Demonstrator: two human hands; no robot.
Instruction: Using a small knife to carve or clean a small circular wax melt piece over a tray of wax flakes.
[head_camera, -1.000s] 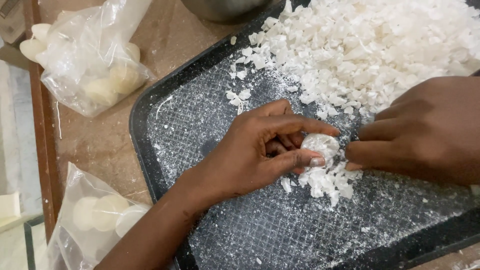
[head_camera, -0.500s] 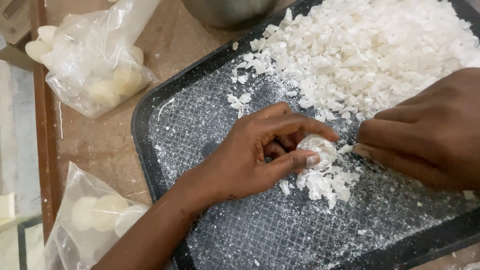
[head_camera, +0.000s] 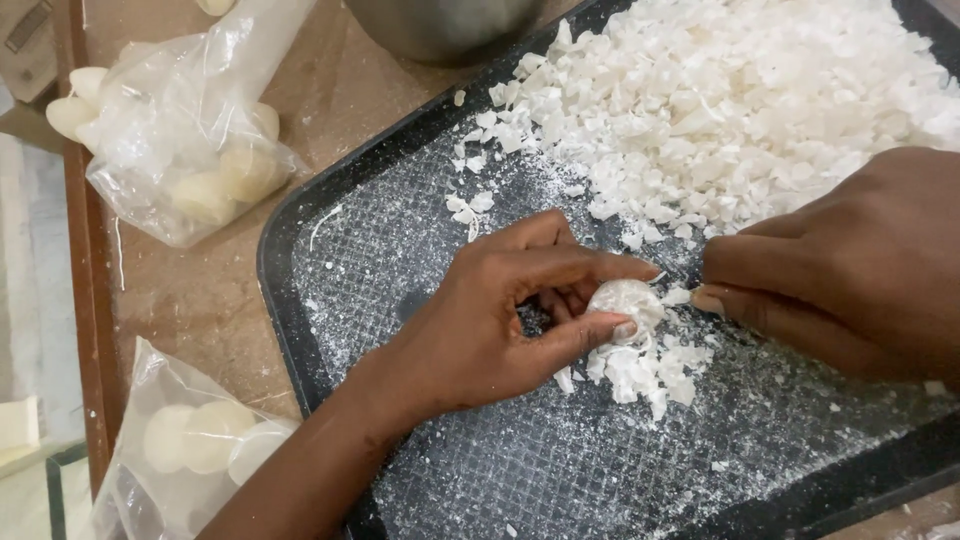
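- Clear plastic bag (head_camera: 190, 450) of pale round cakes lay nearest, at the lower left on the brown table (head_camera: 210, 300).
- Left hand (head_camera: 500, 320) pinched a white round lump (head_camera: 627, 303) between thumb and fingertips, closed on it and holding it low over the black tray (head_camera: 300, 200), seemingly so that falling chips stayed on the tray.
- Small heap of white flakes (head_camera: 645, 365) lay directly beneath the lump.
- Right hand (head_camera: 850, 270) was curled, fingertips just beside the lump; whether it gripped a tool could not be told.
- Large pile of white shavings (head_camera: 740, 100) filled the tray's far right.
- Second plastic bag (head_camera: 190, 140) of cakes and a metal bowl (head_camera: 440, 25) sat beyond.
- Compared with half a second before, the right hand's fingertips sat closer to the lump; the left hand's hold was unchanged.
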